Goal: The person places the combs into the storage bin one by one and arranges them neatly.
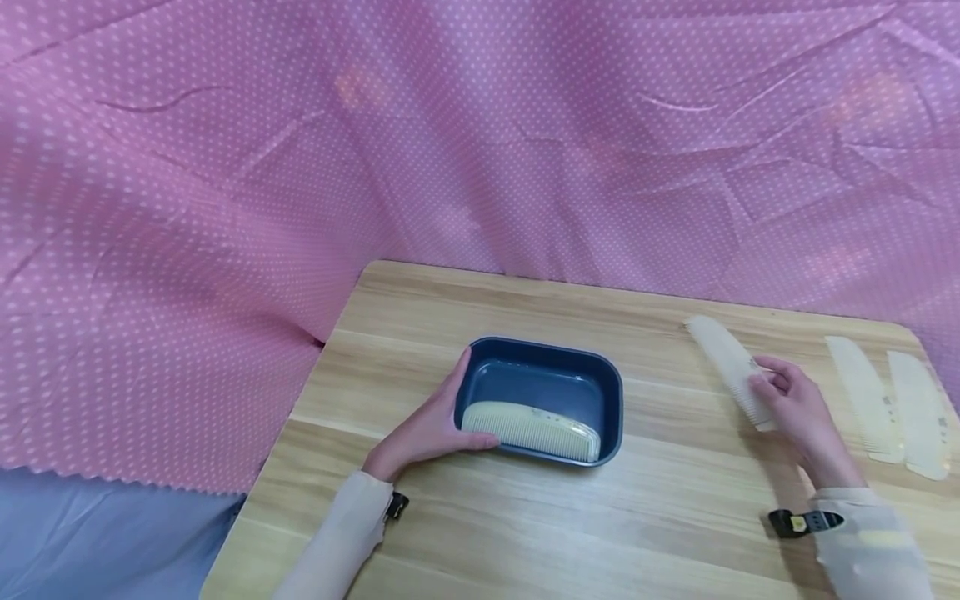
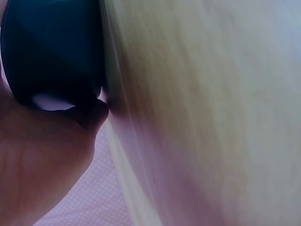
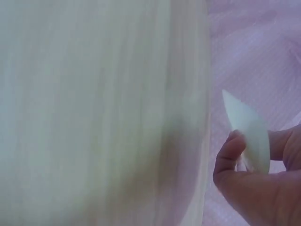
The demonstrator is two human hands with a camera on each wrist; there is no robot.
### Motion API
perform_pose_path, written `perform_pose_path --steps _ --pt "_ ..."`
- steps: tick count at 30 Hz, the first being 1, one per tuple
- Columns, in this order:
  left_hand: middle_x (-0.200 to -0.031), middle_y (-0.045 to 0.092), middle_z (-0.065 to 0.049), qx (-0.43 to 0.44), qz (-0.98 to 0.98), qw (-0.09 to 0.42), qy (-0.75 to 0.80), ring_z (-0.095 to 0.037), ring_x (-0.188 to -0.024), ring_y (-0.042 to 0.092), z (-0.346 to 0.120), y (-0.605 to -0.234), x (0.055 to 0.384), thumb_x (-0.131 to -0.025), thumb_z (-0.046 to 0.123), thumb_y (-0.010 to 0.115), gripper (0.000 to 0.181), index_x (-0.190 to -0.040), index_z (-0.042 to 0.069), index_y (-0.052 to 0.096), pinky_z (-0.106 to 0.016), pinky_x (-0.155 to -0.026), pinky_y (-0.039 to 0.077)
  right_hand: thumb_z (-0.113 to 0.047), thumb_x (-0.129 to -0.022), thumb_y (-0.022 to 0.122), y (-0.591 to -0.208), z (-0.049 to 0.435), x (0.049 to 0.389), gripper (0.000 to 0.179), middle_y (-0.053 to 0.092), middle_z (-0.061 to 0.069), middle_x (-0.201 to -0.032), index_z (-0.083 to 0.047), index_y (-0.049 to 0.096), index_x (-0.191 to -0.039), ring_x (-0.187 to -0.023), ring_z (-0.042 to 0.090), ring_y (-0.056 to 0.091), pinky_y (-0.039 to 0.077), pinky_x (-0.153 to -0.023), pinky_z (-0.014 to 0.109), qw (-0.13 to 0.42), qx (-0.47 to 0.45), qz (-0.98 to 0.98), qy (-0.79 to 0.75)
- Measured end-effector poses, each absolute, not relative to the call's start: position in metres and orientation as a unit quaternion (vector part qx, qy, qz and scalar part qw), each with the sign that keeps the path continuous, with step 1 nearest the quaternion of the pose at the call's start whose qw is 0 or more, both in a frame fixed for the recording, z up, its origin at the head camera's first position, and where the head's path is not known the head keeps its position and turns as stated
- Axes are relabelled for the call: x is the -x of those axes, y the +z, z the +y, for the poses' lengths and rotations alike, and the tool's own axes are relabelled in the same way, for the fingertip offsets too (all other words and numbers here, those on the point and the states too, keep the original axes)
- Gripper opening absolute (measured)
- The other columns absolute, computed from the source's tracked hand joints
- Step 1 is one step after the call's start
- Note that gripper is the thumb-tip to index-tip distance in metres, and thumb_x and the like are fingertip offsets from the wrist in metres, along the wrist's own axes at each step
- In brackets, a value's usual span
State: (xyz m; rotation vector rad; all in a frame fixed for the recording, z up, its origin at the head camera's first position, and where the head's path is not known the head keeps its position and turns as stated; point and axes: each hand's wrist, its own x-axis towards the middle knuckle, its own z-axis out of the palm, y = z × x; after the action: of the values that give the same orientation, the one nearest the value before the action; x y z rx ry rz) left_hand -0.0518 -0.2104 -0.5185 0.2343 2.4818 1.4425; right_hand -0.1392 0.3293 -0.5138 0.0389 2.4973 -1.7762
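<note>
A dark blue rectangular tray [image 1: 613, 400] stands on the wooden table, with a pale cream comb [image 1: 525, 423] lying along its near side. My left hand [image 1: 427, 425] grips the tray's left end, thumb at the near rim and fingers along the outer left wall. In the left wrist view, this hand [image 2: 44, 155] is close against the dark tray wall [image 2: 54, 52]. To the right, my right hand [image 1: 802, 408] pinches another pale comb [image 1: 723, 354] by its near end, tilted above the table. The right wrist view shows that comb [image 3: 254, 134] between thumb and fingers.
Two more pale combs, one [image 1: 862, 392] beside the other [image 1: 918, 412], lie side by side at the table's right end. A pink dotted cloth [image 1: 525, 150] hangs behind the table [image 1: 420, 308] and down its left side. Blue fabric [image 1: 97, 533] shows at lower left.
</note>
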Motion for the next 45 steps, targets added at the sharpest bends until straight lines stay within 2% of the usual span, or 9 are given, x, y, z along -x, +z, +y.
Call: perform_pose_path --steps 1,4,10,15,22,29,41,45 --pt "-0.18 0.004 0.012 -0.081 0.854 0.129 0.498 -0.023 -0.164 0.015 -0.21 -0.518 0.052 -0.081 0.053 0.097 0.142 -0.175 0.041 -0.009 -0.067 -0.125 0.023 -0.005 -0.112 0.061 -0.513 0.325 0.139 0.028 0.067 -0.023 -0.097 -0.025 0.061 -0.131 -0.088 -0.006 0.061 0.052 -0.072 0.012 0.038 -0.007 0.803 -0.594" --pt "-0.18 0.005 0.014 -0.081 0.852 0.127 0.501 -0.021 -0.164 0.015 -0.211 -0.518 0.052 -0.08 0.052 0.097 0.142 -0.175 0.04 -0.008 -0.066 -0.126 0.023 -0.002 -0.111 0.062 -0.512 0.312 0.136 0.033 0.068 -0.018 -0.099 -0.028 0.063 -0.131 -0.09 -0.003 0.063 0.052 -0.073 0.012 0.038 0.012 0.776 -0.63" --pt "-0.179 0.004 0.016 -0.08 0.85 0.13 0.504 -0.019 -0.164 0.014 -0.211 -0.519 0.053 -0.08 0.053 0.097 0.142 -0.175 0.039 -0.008 -0.065 -0.126 0.022 -0.003 -0.109 0.065 -0.508 0.287 0.132 0.033 0.072 -0.014 -0.103 -0.02 0.071 -0.136 -0.092 0.0 0.067 0.054 -0.075 0.014 0.033 0.023 0.749 -0.662" --pt "-0.18 0.005 0.015 -0.086 0.85 0.128 0.504 -0.019 -0.164 0.013 -0.211 -0.52 0.054 -0.08 0.051 0.097 0.143 -0.175 0.039 -0.009 -0.064 -0.126 0.022 -0.006 -0.109 0.068 -0.504 0.269 0.128 0.034 0.073 -0.013 -0.105 -0.012 0.07 -0.142 -0.094 0.002 0.068 0.055 -0.077 0.016 0.036 0.028 0.754 -0.655" --pt "-0.179 0.004 0.017 -0.084 0.852 0.13 0.5 -0.018 -0.164 0.013 -0.211 -0.522 0.054 -0.081 0.053 0.097 0.142 -0.175 0.04 -0.009 -0.064 -0.126 0.022 -0.008 -0.108 0.07 -0.5 0.252 0.123 0.029 0.075 -0.011 -0.107 -0.005 0.069 -0.137 -0.096 0.004 0.069 0.057 -0.078 0.018 0.058 0.039 0.751 -0.656" --pt "-0.179 0.003 0.019 -0.081 0.855 0.135 0.495 -0.016 -0.163 0.013 -0.212 -0.523 0.055 -0.081 0.055 0.096 0.143 -0.174 0.041 -0.01 -0.063 -0.126 0.022 -0.009 -0.108 0.071 -0.495 0.236 0.119 0.023 0.075 -0.009 -0.107 -0.005 0.072 -0.131 -0.096 0.007 0.067 0.055 -0.078 0.019 0.06 0.044 0.731 -0.678" --pt "-0.18 0.003 0.015 -0.088 0.854 0.131 0.496 -0.019 -0.164 0.012 -0.211 -0.522 0.056 -0.082 0.052 0.097 0.143 -0.175 0.038 -0.01 -0.063 -0.127 0.021 -0.012 -0.108 0.072 -0.49 0.206 0.113 0.028 0.077 -0.004 -0.107 0.003 0.07 -0.131 -0.095 0.01 0.069 0.057 -0.077 0.022 0.079 0.061 0.735 -0.671" --pt "-0.18 0.002 0.014 -0.091 0.854 0.131 0.496 -0.018 -0.164 0.012 -0.212 -0.523 0.056 -0.082 0.052 0.097 0.143 -0.174 0.042 -0.012 -0.061 -0.127 0.021 -0.014 -0.108 0.072 -0.487 0.198 0.111 0.031 0.078 -0.002 -0.109 0.004 0.069 -0.132 -0.095 0.012 0.07 0.058 -0.077 0.023 0.086 0.073 0.747 -0.655"
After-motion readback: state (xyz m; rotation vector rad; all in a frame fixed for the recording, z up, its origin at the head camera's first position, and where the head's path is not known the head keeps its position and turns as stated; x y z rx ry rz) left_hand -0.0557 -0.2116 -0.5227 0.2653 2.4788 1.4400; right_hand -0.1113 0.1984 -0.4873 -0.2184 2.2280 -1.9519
